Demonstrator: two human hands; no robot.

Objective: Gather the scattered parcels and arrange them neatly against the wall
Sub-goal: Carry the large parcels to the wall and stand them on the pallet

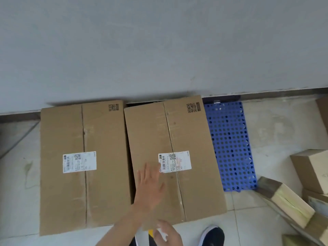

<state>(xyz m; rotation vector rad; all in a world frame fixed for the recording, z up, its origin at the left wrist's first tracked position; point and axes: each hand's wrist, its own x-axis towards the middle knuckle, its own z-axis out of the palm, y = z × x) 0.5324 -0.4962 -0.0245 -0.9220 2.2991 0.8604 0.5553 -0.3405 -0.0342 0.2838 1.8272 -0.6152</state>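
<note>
Two large brown cardboard parcels stand side by side against the grey wall (pixel 159 50). The left parcel (pixel 71 183) sits square and carries a white label. The right parcel (pixel 191 139) is slightly skewed and rests partly on a blue perforated pallet (pixel 230 148). My left hand (pixel 150 189) lies flat and open on the right parcel's top, fingers spread, just left of its white label. My right hand (pixel 166 233) is at that parcel's near bottom edge, blurred, fingers apart, holding nothing that I can see.
More parcels lie scattered at the right: a long tan box (pixel 287 205) on the floor, a cube-shaped box (pixel 314 167) behind it, another at the far right edge (pixel 324 110). My dark shoe (pixel 212 236) is on the pale tiled floor.
</note>
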